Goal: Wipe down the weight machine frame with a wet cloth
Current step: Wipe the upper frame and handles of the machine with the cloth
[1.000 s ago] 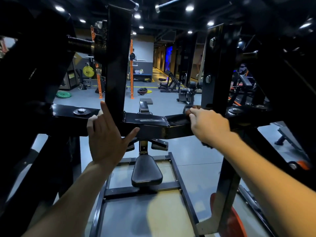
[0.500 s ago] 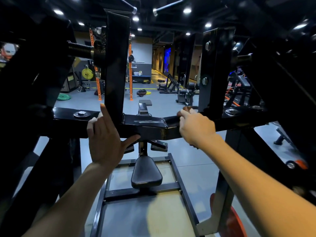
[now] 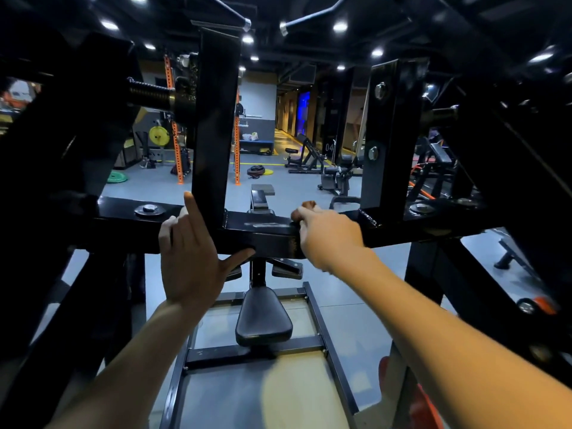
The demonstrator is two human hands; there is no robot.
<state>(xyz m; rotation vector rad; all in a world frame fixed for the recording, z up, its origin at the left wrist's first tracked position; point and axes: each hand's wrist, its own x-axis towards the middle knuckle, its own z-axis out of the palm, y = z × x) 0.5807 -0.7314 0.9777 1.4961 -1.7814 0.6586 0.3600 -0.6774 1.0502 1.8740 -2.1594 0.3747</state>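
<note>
A dim gym with a grey floor (image 3: pixel 198 187) stretches beyond the black steel weight machine frame (image 3: pixel 266 233), whose crossbar runs left to right before me. My left hand (image 3: pixel 192 258) rests flat against its near face, fingers straight. My right hand (image 3: pixel 325 233) curls over the bar's top edge; a dark wet cloth (image 3: pixel 297 243) seems bunched beneath it, hard to tell.

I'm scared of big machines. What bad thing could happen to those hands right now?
The left hand rests on the black crossbar right beside an upright post; fingers might get bumped or pinched if parts move. The right hand grips something dark on the bar's top edge; leaning this far over, it could slip off.
</note>
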